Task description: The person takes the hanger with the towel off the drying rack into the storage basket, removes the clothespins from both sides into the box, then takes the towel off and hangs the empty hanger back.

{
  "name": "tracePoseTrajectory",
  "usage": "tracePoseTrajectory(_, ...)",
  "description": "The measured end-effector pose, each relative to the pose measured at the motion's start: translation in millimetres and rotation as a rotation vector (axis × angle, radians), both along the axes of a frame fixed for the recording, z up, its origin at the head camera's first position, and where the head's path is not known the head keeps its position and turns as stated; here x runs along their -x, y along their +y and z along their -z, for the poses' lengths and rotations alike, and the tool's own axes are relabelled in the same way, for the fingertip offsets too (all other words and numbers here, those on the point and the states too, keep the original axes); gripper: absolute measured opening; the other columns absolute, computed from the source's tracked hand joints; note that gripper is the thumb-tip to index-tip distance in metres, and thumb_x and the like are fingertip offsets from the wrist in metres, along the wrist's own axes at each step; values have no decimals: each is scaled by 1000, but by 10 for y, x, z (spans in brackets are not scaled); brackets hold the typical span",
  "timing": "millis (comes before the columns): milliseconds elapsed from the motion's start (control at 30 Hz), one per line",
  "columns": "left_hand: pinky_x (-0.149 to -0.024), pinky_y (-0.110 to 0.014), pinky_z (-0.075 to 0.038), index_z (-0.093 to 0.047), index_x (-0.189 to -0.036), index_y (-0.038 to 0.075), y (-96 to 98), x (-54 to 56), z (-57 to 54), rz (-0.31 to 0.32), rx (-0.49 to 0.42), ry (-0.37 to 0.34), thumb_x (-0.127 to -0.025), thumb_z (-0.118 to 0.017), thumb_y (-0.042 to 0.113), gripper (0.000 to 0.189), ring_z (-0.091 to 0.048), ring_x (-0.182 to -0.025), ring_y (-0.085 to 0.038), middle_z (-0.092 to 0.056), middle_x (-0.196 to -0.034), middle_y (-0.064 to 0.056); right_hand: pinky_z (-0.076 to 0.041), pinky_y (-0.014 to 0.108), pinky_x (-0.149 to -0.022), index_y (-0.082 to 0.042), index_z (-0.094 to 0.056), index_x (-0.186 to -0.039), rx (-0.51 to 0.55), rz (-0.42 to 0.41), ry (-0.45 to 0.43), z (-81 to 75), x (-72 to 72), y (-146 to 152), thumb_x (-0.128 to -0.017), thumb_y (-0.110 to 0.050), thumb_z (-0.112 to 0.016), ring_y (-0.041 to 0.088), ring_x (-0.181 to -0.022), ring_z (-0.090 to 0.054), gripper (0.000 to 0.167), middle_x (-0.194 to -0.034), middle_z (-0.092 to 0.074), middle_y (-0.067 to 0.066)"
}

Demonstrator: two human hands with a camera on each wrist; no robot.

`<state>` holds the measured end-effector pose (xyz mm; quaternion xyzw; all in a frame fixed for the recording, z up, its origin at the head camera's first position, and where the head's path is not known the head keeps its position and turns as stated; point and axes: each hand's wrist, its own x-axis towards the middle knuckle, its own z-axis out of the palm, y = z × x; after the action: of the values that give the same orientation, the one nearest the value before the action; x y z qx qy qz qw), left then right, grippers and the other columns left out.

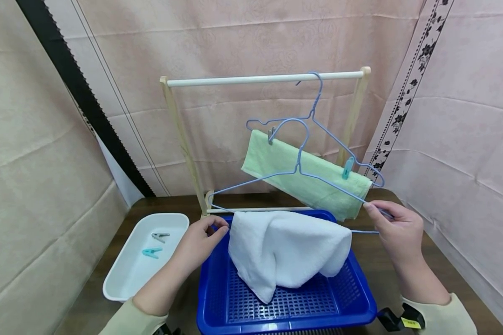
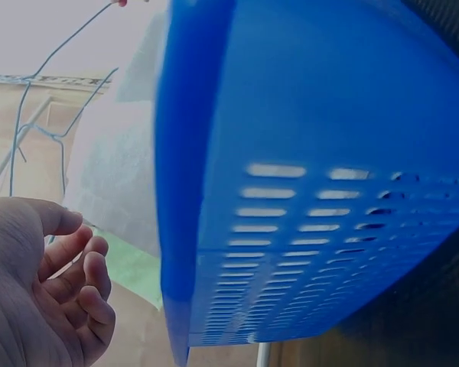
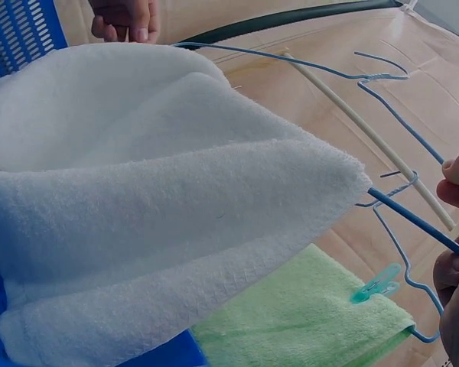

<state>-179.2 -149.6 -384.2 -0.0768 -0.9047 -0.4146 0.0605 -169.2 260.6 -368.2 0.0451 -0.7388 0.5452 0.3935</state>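
My right hand [image 1: 398, 230] grips the right end of a blue wire hanger [image 1: 257, 178], held in front of the rack. A white towel [image 1: 291, 249] drapes over that hanger's lower bar, its folds hanging above a blue perforated basket [image 1: 287, 325]. At the towel's left edge, near the hanger's left end, is my left hand [image 1: 203, 239]; its fingers curl loosely with nothing between them in the left wrist view. Behind, a second blue hanger [image 1: 333, 137] hooks on the rack, and a green towel [image 1: 276, 158] is clipped to it with a grey clothespin [image 1: 270, 136] and a teal clothespin [image 1: 348, 168].
The rack has a white top rail [image 1: 243, 81] and pale wooden posts. On the brown table [image 1: 94, 284], left of the basket, a white tray [image 1: 123, 265] holds a grey clothespin [image 1: 160, 237] and a teal one. Cloth curtains [image 1: 465, 139] surround the table.
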Motion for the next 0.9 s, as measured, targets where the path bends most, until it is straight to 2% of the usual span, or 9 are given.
tracePoseTrajectory(100, -71, -34, -47, -70, -105, 23, 23, 27, -34, 4, 4, 6, -96, -67, 30, 12, -57, -83, -18, -66, -93, 4, -46, 13, -52, 12, -72, -93, 1, -2, 5, 2, 0, -1, -85, 5, -74, 6, -56, -50, 11, -77, -69, -16)
tracePoseTrajectory(267, -72, -32, -51, -69, -119, 23, 62, 58, -58, 6, 25, -26, -96, -66, 33, 25, -58, -88, -17, -68, -108, 3, -46, 12, -53, 12, -72, -92, 7, -5, 15, 4, 1, -13, -84, 7, -74, 5, -57, -52, 10, -78, -69, -17)
tracePoseTrajectory(367, -72, -32, -51, -69, -122, 22, 80, 72, -57, 16, 19, -34, -96, -66, 34, 28, -59, -88, -17, -68, -112, 4, -46, 12, -53, 12, -72, -91, 5, -6, 23, 6, 4, -20, -83, 7, -74, 5, -57, -52, 9, -77, -69, -17)
tracePoseTrajectory(733, -70, -33, -49, -73, -111, 17, 108, 68, -40, 33, -28, 21, -95, -68, 29, 20, -58, -81, -16, -67, -90, 3, -45, 12, -52, 13, -72, -90, 12, -23, 41, -8, -2, -51, -82, 9, -74, 4, -56, -52, 8, -76, -69, -15)
tracePoseTrajectory(900, -71, -33, -49, -73, -108, 18, 100, 60, -12, 40, -36, 49, -96, -67, 27, 16, -58, -80, -15, -67, -89, 4, -44, 12, -51, 13, -72, -90, 8, -23, 34, -5, -2, -53, -83, 9, -74, 5, -56, -51, 9, -76, -69, -15)
